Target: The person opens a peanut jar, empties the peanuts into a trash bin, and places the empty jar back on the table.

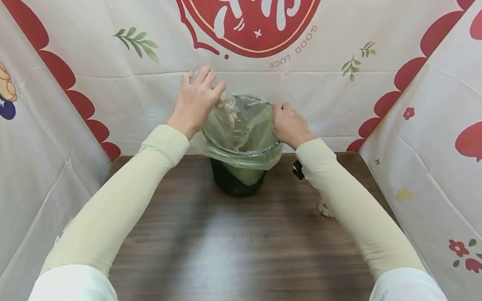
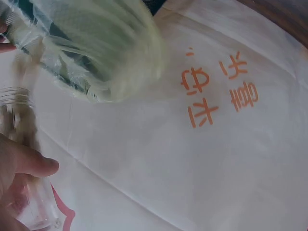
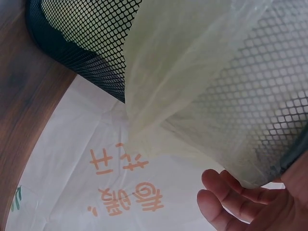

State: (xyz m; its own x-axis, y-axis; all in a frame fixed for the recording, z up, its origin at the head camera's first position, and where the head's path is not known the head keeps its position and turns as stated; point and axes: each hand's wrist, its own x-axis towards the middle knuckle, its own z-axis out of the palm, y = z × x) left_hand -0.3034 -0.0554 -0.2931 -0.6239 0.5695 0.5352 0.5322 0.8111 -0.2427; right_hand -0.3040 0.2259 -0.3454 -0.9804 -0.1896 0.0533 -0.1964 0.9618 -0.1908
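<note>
My left hand [image 1: 198,99] grips a clear jar [image 2: 41,204] with a threaded neck, tipped mouth-down over the bin. Light brown pieces [image 1: 232,117] spill from its mouth into the bin; they blur in the left wrist view, and I cannot tell their kind. The black mesh wastebasket [image 1: 232,183] carries a thin pale green bin liner [image 1: 263,157] folded over its rim. At the rim's right side my right hand [image 1: 290,125] grips the edge, its fingers [image 3: 236,197] curled under the rim against the liner in the right wrist view.
The bin stands at the far edge of a dark wooden table [image 1: 215,256]. A printed white cloth [image 1: 160,100] hangs close behind and along both sides. A small round clear object [image 1: 324,210] lies by my right forearm, partly covered by the sleeve.
</note>
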